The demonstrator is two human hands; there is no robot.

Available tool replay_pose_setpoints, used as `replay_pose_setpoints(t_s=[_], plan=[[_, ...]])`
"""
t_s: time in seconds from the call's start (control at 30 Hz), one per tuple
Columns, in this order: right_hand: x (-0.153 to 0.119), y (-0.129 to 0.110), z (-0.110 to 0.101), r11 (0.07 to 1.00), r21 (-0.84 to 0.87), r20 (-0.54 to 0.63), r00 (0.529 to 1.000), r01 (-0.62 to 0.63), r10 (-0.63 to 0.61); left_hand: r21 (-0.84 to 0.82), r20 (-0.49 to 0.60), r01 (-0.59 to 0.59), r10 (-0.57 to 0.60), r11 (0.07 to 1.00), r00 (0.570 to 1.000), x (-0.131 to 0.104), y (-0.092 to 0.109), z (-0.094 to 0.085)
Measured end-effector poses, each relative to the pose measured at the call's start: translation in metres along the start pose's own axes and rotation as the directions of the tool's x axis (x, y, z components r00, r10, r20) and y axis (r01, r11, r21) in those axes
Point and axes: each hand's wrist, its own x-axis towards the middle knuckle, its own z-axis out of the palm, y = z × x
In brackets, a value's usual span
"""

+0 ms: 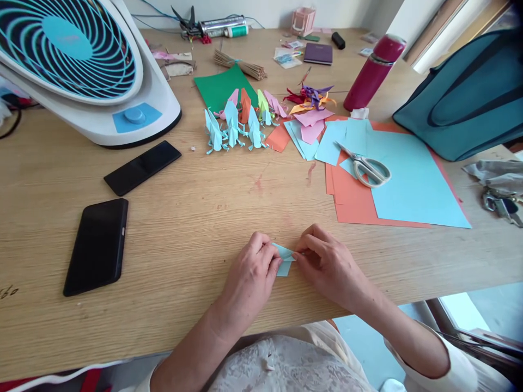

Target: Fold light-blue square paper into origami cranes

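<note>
Your left hand [254,270] and right hand [327,265] pinch the folded light-blue paper [283,269] near your edge of the surface [183,239]; grip this presumably light, easily torn piece by its creases.

Craft spot at a wooden table [183,234], home or office unclear, scissors [359,159] and paper sheets [417,179] beyond the right hand [329,264], folded figures [231,122] beyond the left hand [254,270], fan [77,46] farther left
</note>
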Motion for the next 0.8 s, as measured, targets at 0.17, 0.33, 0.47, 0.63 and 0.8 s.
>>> replay_pose_setpoints(t_s=[0.17, 0.33, 0.47, 0.63, 0.8], plan=[[0.0003, -0.0013, 0.0014, 0.999, -0.046, 0.002, 1.0, -0.01, 0.01, 0.014, 0.006, -0.007, 0.007, 1.0, 1.0, 0.0003, 0.0023, 0.0013], [0.0017, 0.0006, 0.0038, 0.999, -0.05, -0.033, 0.999, 0.01, -0.012, 0.053, 0.009, -0.004, 0.003, 0.999, 1.0, 0.0004, 0.0031, 0.0042], [0.003, 0.0017, 0.0047, 0.998, -0.059, -0.055, 0.998, 0.027, -0.031, 0.077, -0.001, 0.008, -0.008, 0.997, 1.0, 0.0003, 0.0061, 0.0063], [0.0035, 0.0018, 0.0044, 0.997, -0.076, -0.049, 0.998, 0.032, -0.036, 0.077, -0.035, 0.027, -0.024, 0.997, 0.999, 0.0007, 0.0096, 0.0074], [0.0043, 0.0021, 0.0046, 0.996, -0.077, -0.048, 0.998, 0.035, -0.038, 0.031, -0.056, 0.066, -0.064, 0.997, 0.996, 0.0011, 0.0095, 0.0097]])
